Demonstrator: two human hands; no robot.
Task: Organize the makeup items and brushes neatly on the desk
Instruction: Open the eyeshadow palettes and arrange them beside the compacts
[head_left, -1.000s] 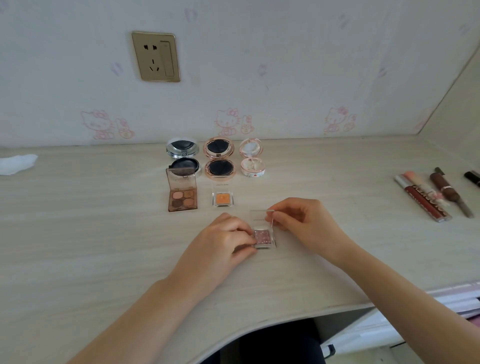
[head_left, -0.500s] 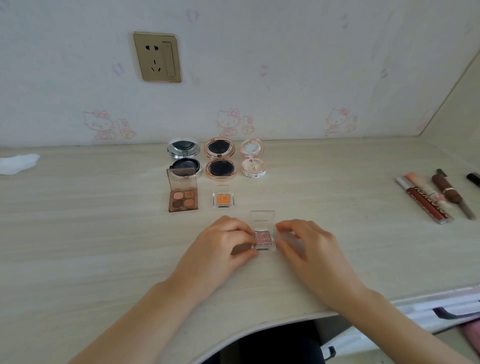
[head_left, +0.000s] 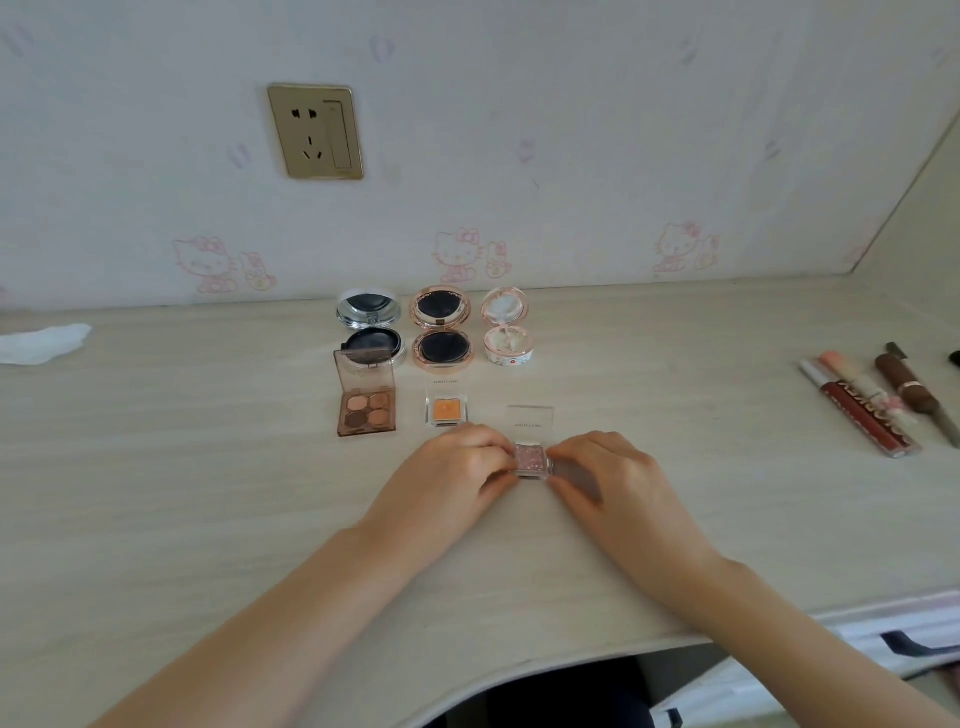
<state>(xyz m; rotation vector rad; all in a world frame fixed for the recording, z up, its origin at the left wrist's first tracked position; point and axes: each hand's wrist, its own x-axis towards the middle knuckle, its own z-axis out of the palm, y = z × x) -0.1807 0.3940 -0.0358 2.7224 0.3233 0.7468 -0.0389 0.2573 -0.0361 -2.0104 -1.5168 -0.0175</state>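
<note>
A: While the small pink eyeshadow pot (head_left: 531, 459) is held flat on the counter (head_left: 156, 467), what is being done with it?

B: It is pinched from both sides. The left hand (head_left: 457, 478) is curled against its left edge and the right hand (head_left: 613, 478) against its right edge, fingers narrow and closed on the case. Its clear lid (head_left: 531, 420) is stood open behind it, probably so the colour is shown like the others.

A: Where is it placed relative to the orange eyeshadow pot (head_left: 448, 410)?

B: Just to the right of the orange pot and a little nearer the counter's front edge, so it is not yet lined up. A short push away from the person seems to be needed.

A: And the rest?

B: Left of the orange pot a brown four-pan palette (head_left: 367, 400) is laid open. Behind the orange pot three round compacts are set in a row: a silver compact (head_left: 370, 332), a rose-gold compact (head_left: 441, 332) and a white compact (head_left: 507, 332). Far to the right of the orange pot, lip glosses (head_left: 862, 410) are left ungrouped. No brush can be made out with certainty.
</note>
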